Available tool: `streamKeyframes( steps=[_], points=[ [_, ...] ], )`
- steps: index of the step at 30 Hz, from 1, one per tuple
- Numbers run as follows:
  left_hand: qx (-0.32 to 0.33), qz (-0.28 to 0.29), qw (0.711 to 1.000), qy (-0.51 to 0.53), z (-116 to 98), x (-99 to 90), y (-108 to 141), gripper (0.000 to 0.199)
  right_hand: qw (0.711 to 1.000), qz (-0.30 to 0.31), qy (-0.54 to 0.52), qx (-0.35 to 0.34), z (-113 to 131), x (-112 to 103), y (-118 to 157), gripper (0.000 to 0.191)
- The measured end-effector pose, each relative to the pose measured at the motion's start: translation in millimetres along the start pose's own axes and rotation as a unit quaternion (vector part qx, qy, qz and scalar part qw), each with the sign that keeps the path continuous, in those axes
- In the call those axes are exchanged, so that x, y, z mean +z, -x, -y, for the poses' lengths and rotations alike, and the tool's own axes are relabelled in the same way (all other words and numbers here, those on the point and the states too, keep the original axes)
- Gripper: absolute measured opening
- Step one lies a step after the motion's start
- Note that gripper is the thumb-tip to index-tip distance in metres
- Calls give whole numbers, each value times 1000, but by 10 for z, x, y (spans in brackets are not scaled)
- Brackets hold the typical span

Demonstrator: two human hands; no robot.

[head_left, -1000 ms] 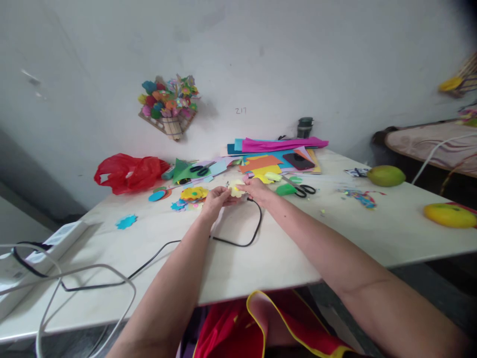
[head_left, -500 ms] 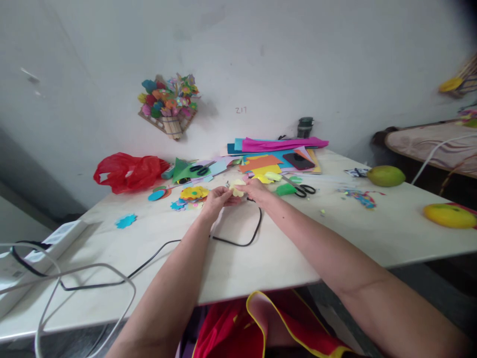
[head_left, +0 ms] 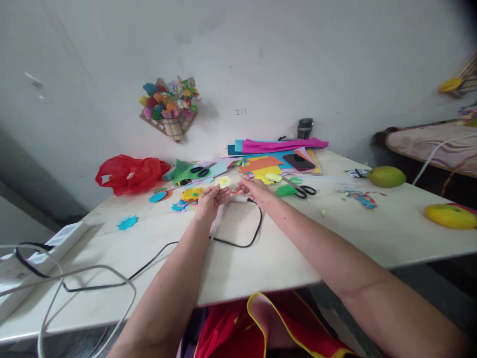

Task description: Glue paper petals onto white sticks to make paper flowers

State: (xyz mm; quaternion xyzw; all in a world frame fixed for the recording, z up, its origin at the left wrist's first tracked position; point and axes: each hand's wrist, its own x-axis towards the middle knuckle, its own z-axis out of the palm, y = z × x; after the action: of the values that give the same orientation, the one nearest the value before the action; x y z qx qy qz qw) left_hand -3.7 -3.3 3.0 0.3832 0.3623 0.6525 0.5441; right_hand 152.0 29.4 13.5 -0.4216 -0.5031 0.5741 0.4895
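Observation:
A cream paper flower (head_left: 223, 182) with a yellow centre is at the fingertips of my left hand (head_left: 210, 201). The thumb seems to press its lower edge, while the other fingers reach to the right below it. Just right of the flower, my right hand (head_left: 255, 191) has its fingers curled together. Anything in them is too small to make out. Under the hands lies a whitish object, partly covered, with a black cable (head_left: 257, 228) running from it. Left of my left hand sit yellow paper flowers (head_left: 192, 194) and small blue cut-outs (head_left: 179, 205).
Black-handled scissors (head_left: 303, 190) and a phone (head_left: 299, 161) lie to the right, near coloured sheets (head_left: 264, 164). Farther right are a green mango (head_left: 386, 176) and a yellow one (head_left: 450, 216). A red plastic bag (head_left: 128, 174) and a power strip (head_left: 55, 248) are at left.
The cream flower has shifted left with my left hand, and its yellow centre now shows. My right hand's fingers have come away from the flower.

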Motion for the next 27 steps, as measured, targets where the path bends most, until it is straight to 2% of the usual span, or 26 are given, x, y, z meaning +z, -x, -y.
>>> streamKeyframes(
  steps=[9,18,23,27],
  points=[
    [-3,81,996,-33,1,20,51,26,998,49,-31,37,28,30,29,37],
    [-20,123,987,-102,28,81,96,30,999,-8,26,-17,-7,41,36,32],
    [2,99,987,-125,36,77,70,33,997,7,62,-39,-18,32,25,31],
    [33,65,987,-140,45,72,39,34,998,29,58,-24,30,35,59,35]
  ],
)
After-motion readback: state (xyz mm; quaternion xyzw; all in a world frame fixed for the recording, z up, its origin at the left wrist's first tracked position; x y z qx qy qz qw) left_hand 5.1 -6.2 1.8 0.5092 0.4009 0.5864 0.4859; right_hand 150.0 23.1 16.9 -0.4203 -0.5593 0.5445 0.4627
